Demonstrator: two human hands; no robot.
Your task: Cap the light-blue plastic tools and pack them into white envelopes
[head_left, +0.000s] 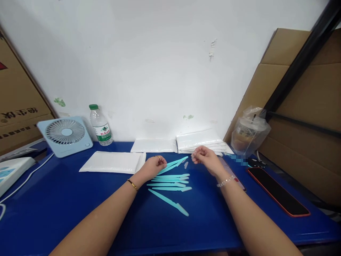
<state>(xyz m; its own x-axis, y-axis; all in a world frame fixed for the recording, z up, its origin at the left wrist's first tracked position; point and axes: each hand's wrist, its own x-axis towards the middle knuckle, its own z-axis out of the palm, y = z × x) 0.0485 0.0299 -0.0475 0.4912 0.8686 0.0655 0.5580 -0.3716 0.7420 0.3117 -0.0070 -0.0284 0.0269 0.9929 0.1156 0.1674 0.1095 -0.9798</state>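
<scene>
My left hand [153, 166] is closed on one or two teal razor sticks [173, 163] that point right and slightly up. A few centimetres to the right, my right hand [204, 158] is pinched shut; what its fingers hold is too small to make out. A small clear cap [186, 165] lies on the blue table between the hands. Below them, several more teal razor sticks [170, 181] lie side by side, and one [168, 202] rests apart at an angle.
White padded envelopes lie at the back: one [113, 162] to the left, one [154, 145] in the middle, a stack [202, 141] on the right. A small fan [64, 135], a water bottle [101, 125], a bagged drink cup [249, 131] and a phone [278, 190] stand around. Cardboard lines both sides.
</scene>
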